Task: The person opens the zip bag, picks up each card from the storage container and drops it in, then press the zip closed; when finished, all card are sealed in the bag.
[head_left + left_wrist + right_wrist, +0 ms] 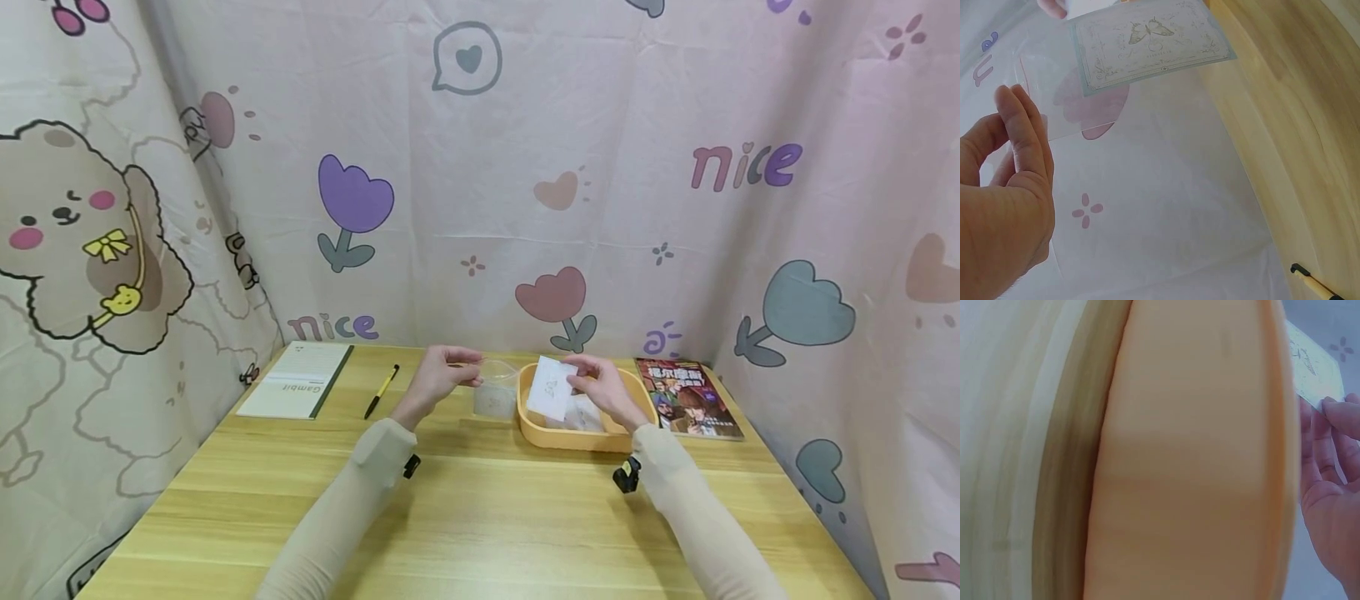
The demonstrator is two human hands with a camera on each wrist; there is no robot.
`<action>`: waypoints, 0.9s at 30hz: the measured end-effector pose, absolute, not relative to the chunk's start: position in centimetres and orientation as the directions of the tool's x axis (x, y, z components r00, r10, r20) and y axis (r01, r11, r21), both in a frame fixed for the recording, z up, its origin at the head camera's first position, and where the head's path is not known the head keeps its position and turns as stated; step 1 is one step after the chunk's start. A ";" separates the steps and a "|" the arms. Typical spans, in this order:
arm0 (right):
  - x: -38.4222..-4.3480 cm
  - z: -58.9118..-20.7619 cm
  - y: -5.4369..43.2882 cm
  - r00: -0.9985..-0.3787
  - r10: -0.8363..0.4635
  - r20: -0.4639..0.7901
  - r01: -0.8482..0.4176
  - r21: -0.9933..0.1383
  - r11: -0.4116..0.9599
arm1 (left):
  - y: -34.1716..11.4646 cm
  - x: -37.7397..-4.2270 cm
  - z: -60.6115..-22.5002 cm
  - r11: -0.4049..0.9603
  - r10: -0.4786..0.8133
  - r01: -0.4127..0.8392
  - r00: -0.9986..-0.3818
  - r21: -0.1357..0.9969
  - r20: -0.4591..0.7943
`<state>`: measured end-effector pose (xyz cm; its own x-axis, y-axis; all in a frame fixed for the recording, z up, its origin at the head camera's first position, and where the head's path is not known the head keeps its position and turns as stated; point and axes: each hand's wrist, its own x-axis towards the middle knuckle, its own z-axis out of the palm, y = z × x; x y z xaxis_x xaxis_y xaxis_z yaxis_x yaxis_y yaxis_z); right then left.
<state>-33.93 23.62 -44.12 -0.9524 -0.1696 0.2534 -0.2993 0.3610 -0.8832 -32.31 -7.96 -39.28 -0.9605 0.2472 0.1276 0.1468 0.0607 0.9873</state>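
My left hand (446, 375) pinches the edge of a clear plastic bag (498, 371) with thumb and fingertips, to the left of an orange basket (570, 439). A pale card (1154, 40) with a butterfly print and ornate border shows at the bag's far end in the left wrist view. Over the basket, my right hand (603, 387) pinches a white printed card (551, 387) by its right edge, tilted. Clear packets (583, 414) lie inside the basket below it. In the right wrist view the basket's wall (1191, 456) fills the middle, with the hand beyond its rim.
A notebook (296, 381) lies at the table's back left, with a yellow and black pen (382, 392) beside it. A colourful magazine (690, 398) sits right of the basket. A patterned curtain (480, 167) hangs behind the wooden table (480, 525).
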 end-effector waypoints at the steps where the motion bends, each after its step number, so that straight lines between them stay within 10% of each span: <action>1: -33.9 -44.0 23.5 -0.950 -0.169 0.261 -0.306 -0.886 0.350 | -8.0 -32.3 -39.3 0.060 0.245 0.147 -0.961 0.987 0.128; 27: -32.7 -40.3 21.8 -0.887 -0.048 0.459 -0.461 -0.875 0.146 | -8.1 -32.3 -39.4 0.057 0.251 0.140 -0.960 0.988 0.121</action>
<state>-32.70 21.82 -40.26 -0.8872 -0.0481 0.4589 -0.4607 0.1463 -0.8754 -32.31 -8.12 -39.37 -0.9604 0.2510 0.1213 0.1399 0.0574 0.9885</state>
